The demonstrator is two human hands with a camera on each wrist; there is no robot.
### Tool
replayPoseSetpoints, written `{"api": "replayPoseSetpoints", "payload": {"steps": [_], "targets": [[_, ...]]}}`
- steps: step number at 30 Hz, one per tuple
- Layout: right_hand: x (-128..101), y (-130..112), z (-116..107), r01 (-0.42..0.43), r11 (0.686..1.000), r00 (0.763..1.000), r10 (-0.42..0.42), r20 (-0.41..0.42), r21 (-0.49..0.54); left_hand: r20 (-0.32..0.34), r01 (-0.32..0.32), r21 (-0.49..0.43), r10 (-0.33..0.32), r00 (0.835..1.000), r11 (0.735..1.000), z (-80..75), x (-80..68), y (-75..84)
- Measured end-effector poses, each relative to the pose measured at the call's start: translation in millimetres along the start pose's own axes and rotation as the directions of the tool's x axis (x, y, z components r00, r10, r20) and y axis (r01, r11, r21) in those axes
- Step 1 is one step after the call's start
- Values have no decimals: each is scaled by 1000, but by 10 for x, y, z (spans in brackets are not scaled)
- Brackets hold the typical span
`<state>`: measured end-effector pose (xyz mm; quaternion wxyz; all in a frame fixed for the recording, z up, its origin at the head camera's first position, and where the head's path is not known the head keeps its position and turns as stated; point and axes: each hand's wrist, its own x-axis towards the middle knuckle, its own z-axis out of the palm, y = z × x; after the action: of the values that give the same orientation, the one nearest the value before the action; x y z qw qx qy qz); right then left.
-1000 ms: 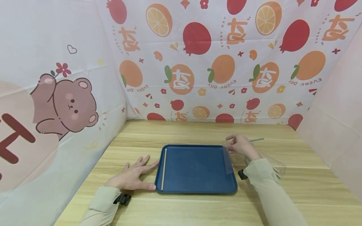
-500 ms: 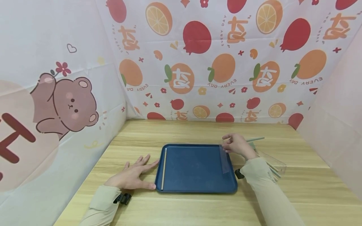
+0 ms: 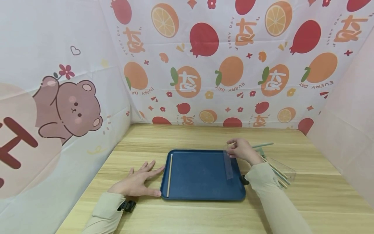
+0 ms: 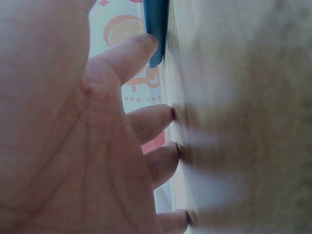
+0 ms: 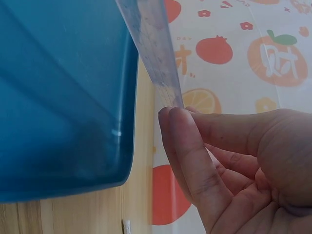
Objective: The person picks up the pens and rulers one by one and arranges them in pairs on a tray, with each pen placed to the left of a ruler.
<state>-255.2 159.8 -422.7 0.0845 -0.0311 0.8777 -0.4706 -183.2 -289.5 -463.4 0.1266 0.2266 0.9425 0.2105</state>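
A clear ruler (image 3: pixel 228 167) is pinched at its far end between the thumb and fingers of my right hand (image 3: pixel 242 151). It hangs over the right part of a blue tray (image 3: pixel 201 175); in the right wrist view the ruler (image 5: pixel 155 48) appears above the tray's rim. Along the tray's left side lies a pencil (image 3: pixel 169 175). My left hand (image 3: pixel 138 183) is spread on the table, its thumb and index fingertips at the tray's left edge. In the left wrist view those fingers (image 4: pixel 163 163) are straight, and the tray's blue edge (image 4: pixel 157 29) meets one fingertip.
Right of the tray, partly behind the right forearm, several pencils (image 3: pixel 279 172) lie with a clear triangular set square (image 3: pixel 289 170). A green pencil (image 3: pixel 264 145) and a small green piece (image 3: pixel 260 151) lie farther back. Printed cloth (image 3: pixel 204 81) stands behind the wooden table (image 3: pixel 190 216).
My right hand has moved left with the ruler, from the tray's right edge to farther over the tray. More pencils show behind the right arm. The left hand has stayed still.
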Motion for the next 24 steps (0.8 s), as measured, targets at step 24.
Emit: {"api": "replayPoseSetpoints", "payload": {"steps": [24], "targets": [[58, -127, 274, 37, 999, 999, -37, 14, 7, -5, -7, 10, 7, 1000, 1000, 1, -7, 6]]}}
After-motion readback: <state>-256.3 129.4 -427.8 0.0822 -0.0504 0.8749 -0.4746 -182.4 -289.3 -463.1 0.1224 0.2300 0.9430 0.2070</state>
